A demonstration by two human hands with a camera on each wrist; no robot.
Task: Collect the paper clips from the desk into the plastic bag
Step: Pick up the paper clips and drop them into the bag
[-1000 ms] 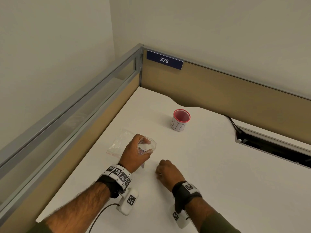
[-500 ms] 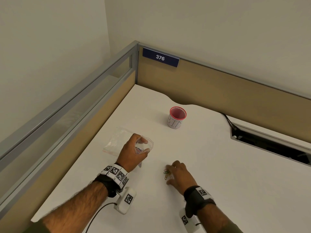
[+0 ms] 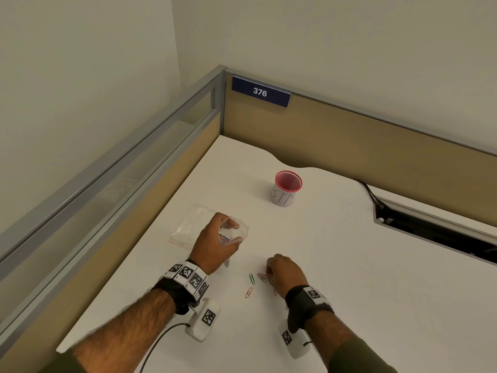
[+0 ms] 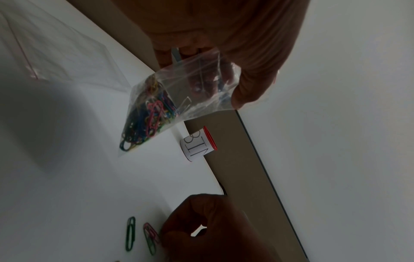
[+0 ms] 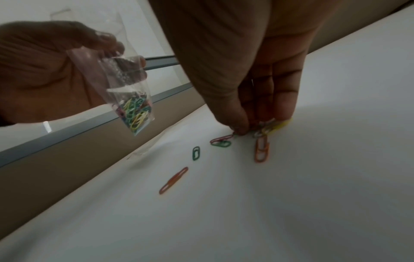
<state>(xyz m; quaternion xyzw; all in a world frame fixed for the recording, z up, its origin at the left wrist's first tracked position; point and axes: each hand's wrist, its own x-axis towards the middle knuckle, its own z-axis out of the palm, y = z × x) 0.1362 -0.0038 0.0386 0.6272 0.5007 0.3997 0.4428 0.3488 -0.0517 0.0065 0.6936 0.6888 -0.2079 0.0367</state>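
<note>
On the desk [image 3: 349,265], green paper clip [image 3: 251,278] lies pointing away.

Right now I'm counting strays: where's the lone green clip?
In the head view, the green clip lies on the desk, left of the right hand.

Left arm: the bare forearm reached forward over the white desk, a black strap with black-and-white marker tags round the wrist.
Left hand [image 3: 215,244]: raised above the desk, fingers and thumb curled, pinching the mouth of a small clear plastic bag [image 4: 179,99].
Right arm: the forearm angled in from the lower right, in an olive sleeve with a black wrist strap.
Right hand [image 3: 286,273]: lowered, knuckles up, fingertips [image 5: 240,126] bunched down on a cluster of coloured paper clips [image 5: 264,131].
</note>
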